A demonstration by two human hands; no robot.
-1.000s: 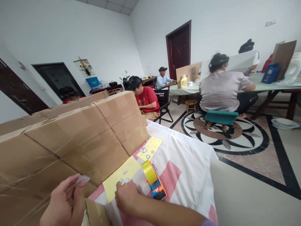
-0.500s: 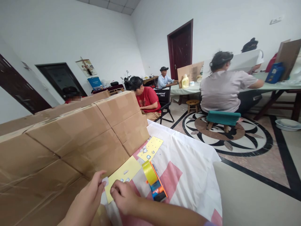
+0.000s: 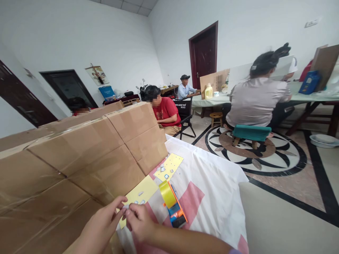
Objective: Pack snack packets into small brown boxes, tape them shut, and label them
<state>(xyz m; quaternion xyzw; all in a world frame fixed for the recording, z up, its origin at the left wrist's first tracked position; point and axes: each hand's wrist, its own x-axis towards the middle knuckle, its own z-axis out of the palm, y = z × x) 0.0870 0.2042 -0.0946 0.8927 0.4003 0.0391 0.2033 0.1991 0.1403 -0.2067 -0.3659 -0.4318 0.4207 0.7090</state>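
My left hand (image 3: 104, 220) pinches a small white piece (image 3: 125, 208), perhaps paper, between thumb and fingertips. Fingers curled, my right hand (image 3: 141, 221) meets it there and closes on the same piece, which is mostly hidden by the fingertips. Beneath and beyond the hands lies a yellow sheet (image 3: 148, 188) with several small pale cut-out shapes on it. To the right of my right hand rests a tape dispenser (image 3: 176, 211) with an orange-and-blue frame and a roll of yellow tape (image 3: 167, 194).
Stacked cardboard boxes (image 3: 106, 169) wall off the left side. A second yellow sheet with dots (image 3: 174, 163) lies farther back on the pink-and-white cloth (image 3: 212, 190). Beyond the table edge, several people sit working, one in a red shirt (image 3: 169, 109) close behind the boxes.
My right hand's fingertips have come up against the white piece in my left hand, and the left has moved slightly right. A person in the background has shifted on the stool.
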